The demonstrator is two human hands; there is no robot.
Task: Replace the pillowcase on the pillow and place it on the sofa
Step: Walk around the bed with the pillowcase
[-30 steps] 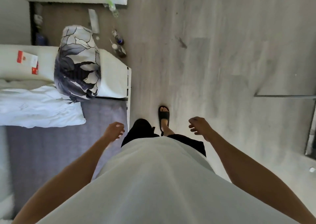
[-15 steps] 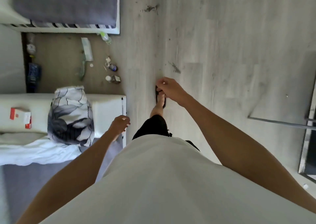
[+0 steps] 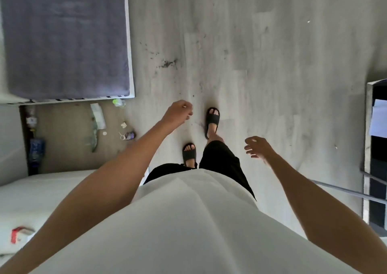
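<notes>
A pale grey wood-plank floor (image 3: pixel 261 68), scuffed with dark marks, fills most of the frame. At upper left lies a grey cushioned seat with a white edge (image 3: pixel 65 39); at lower left, a white padded sofa arm (image 3: pixel 41 190) bearing a small red-and-white packet (image 3: pixel 17 233), its print too blurred to read. Bottles and litter (image 3: pixel 125 134) sit between them. The left hand (image 3: pixel 178 111) hangs loosely curled, holding nothing; the right hand (image 3: pixel 257 148) is spread, fingers relaxed, empty. No pillow shows in this view.
</notes>
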